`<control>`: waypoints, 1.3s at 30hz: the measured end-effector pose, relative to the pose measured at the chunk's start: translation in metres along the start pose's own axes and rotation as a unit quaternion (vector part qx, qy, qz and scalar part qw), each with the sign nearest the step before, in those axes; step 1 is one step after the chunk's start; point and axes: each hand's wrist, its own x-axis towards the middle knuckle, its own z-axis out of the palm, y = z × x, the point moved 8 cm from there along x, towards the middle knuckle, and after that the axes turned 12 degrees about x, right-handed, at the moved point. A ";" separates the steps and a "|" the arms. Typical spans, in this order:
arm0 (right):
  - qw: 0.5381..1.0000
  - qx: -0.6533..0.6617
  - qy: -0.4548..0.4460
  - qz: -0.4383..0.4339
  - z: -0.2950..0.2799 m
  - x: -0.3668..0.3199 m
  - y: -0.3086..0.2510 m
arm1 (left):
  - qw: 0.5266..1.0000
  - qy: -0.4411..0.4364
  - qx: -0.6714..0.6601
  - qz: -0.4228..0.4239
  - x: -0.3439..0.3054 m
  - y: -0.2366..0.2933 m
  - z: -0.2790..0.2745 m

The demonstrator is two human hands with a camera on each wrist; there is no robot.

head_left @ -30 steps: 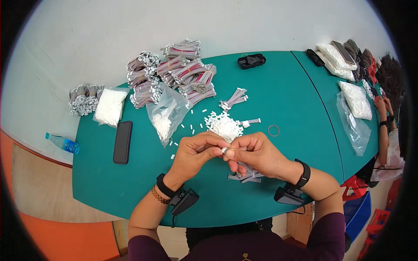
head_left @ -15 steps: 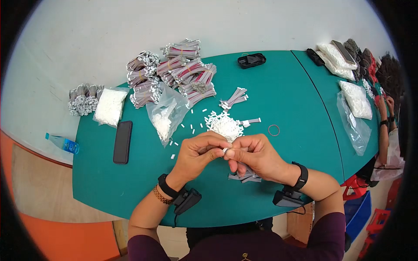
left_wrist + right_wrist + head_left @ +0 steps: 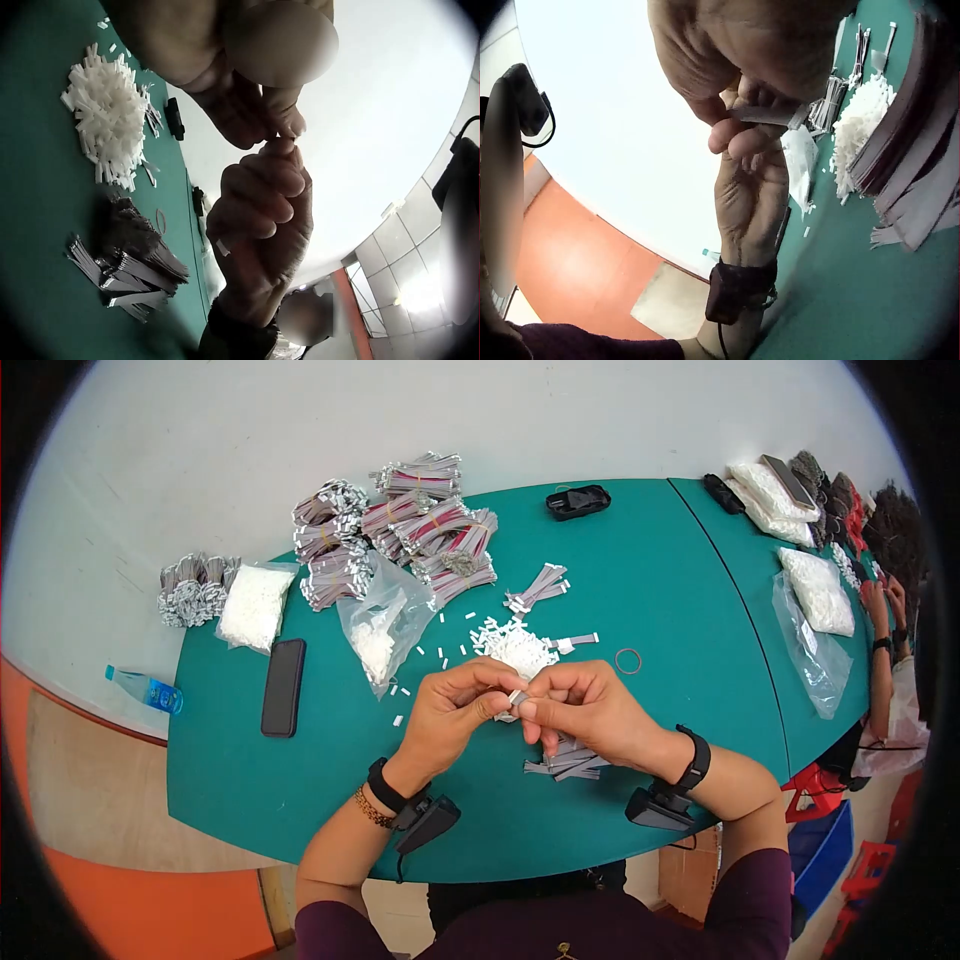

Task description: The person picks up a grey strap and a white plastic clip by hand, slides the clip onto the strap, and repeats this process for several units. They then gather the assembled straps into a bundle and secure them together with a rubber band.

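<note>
Fingertip to fingertip, both hands work over the table around a small white connector [image 3: 515,697] on the end of a short grey ribbon cable [image 3: 769,116]. My left hand [image 3: 450,710] pinches the white connector between thumb and index finger. From the other side, my right hand [image 3: 595,715] pinches the ribbon cable, its other fingers curled below. Just beyond the hands lies a heap of small white plastic pieces [image 3: 513,647]. Loose grey ribbon cables [image 3: 565,763] lie under the right hand.
Tied cable bundles [image 3: 430,525] are stacked at the back, beside an opened plastic bag [image 3: 385,625]. A full white bag [image 3: 255,605] and a phone [image 3: 283,688] lie on the left. Near the right hand is a rubber band [image 3: 628,660]. Another person's arms [image 3: 880,650] show far right.
The fingertips have drawn slightly apart, and more of the connector and grey cable shows between them. Both hands otherwise keep their places.
</note>
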 end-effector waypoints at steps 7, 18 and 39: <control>1.000 -0.009 -0.002 0.007 0.001 -0.002 0.003 | 1.000 -0.011 -0.016 -0.005 -0.001 -0.004 0.002; 1.000 -0.003 0.000 -0.011 0.002 -0.004 0.007 | 0.999 -0.029 0.014 -0.012 -0.001 -0.003 0.005; 1.000 -0.001 0.000 0.003 -0.003 0.001 0.002 | 0.999 0.013 -0.021 -0.037 0.000 -0.003 -0.002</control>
